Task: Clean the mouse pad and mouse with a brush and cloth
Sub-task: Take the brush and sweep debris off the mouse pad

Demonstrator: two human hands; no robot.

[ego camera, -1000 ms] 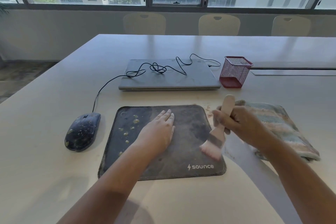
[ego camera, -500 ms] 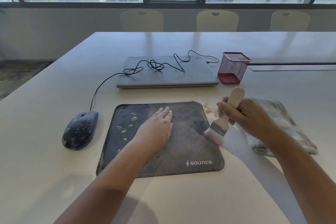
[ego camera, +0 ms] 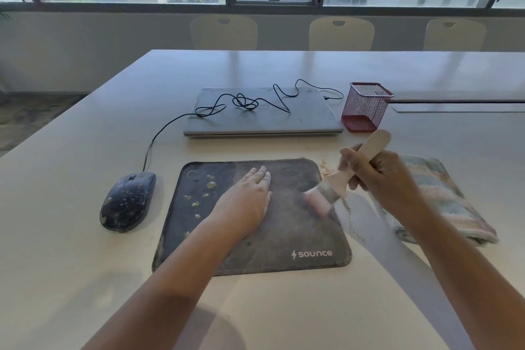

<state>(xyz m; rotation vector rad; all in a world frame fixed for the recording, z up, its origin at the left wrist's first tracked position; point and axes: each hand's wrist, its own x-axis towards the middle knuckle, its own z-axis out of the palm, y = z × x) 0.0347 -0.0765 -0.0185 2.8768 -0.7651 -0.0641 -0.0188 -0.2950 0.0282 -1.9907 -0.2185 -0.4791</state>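
Both of your hands were over the mouse pad (ego camera: pixel 284 239): your left hand (ego camera: pixel 250 196) lay flat, fingers together, while your right hand (ego camera: pixel 377 176) clamped the brush (ego camera: pixel 335 187), bristles on the pad's right side. Left sat the speckled mouse (ego camera: pixel 127 202), right the folded cloth (ego camera: pixel 443 199); farther off lay the closed laptop (ego camera: pixel 264 116).

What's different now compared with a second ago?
The right hand swept the wooden-handled brush from the dark mouse pad's near right up and inward; bristles sit mid-pad now. The left hand stays flat on it; the dusty black mouse is unmoved.
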